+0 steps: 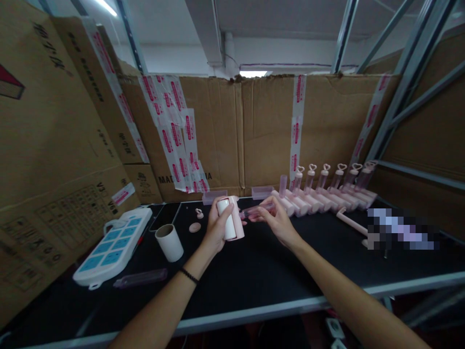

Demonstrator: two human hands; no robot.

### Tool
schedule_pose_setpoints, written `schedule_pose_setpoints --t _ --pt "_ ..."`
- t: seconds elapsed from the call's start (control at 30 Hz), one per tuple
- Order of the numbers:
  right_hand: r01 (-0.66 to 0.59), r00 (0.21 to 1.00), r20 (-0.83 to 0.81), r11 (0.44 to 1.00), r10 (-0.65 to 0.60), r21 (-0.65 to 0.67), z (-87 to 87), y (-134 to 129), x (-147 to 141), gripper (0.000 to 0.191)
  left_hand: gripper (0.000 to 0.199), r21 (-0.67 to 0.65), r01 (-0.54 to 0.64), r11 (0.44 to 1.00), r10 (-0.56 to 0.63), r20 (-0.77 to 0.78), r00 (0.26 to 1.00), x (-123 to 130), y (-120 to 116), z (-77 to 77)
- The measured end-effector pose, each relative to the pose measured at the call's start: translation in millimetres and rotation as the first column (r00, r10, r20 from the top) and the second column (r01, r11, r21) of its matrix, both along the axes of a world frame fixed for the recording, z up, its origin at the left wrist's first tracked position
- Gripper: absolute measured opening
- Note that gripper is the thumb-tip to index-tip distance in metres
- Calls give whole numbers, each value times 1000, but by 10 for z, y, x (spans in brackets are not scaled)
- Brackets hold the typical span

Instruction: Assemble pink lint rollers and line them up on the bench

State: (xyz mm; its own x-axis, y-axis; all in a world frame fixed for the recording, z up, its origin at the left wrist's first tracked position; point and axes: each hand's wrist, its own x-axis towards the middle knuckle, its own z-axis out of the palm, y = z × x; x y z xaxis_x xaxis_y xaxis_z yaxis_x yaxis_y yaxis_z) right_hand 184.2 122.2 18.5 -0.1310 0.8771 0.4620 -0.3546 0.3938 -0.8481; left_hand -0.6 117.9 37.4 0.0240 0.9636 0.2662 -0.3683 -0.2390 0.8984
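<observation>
My left hand [215, 233] is wrapped round a pink lint roller [237, 224] with a white roll in its open side, held above the black table. My right hand [280, 224] pinches a translucent pink tube-shaped handle [258, 210], whose left end is at the roller's right side. Whether the two are joined I cannot tell. A small pink heart-loop cap [199, 213] and a pink disc [195, 227] lie left of my left hand. Another translucent handle [141, 277] rests near the table's front left.
Several pink lint rollers [319, 201] with upright handles stand in a row at the back right. On the left are a white roll [169, 243], a power strip [115, 246] and a dark phone-like slab [165, 216]. A pink roller frame [352, 222] lies right. Cardboard [261, 131] walls the back.
</observation>
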Motion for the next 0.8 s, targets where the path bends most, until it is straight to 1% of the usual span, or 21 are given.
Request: schedule_pose_setpoints --t 0.2,0.37,0.5,0.7,0.8 --pt "-2 998 70 993 -7 116 21 -37 32 25 44 -65 19 998 -18 19 1000 -18 34 -21" --pt "-22 993 118 990 6 137 68 -75 58 26 42 -149 56 987 -48 55 997 -45 82 -46" --pt "-32 992 127 991 15 132 91 -90 75 25 41 -198 80 977 -69 63 996 -51 74 -30" --pt "-40 989 146 992 22 120 102 -100 88 23 43 -159 70 985 -64 47 997 -42 23 -6" --pt "-55 988 152 993 38 107 102 -105 106 24 45 -153 97 983 -93 29 995 -37 4 3"
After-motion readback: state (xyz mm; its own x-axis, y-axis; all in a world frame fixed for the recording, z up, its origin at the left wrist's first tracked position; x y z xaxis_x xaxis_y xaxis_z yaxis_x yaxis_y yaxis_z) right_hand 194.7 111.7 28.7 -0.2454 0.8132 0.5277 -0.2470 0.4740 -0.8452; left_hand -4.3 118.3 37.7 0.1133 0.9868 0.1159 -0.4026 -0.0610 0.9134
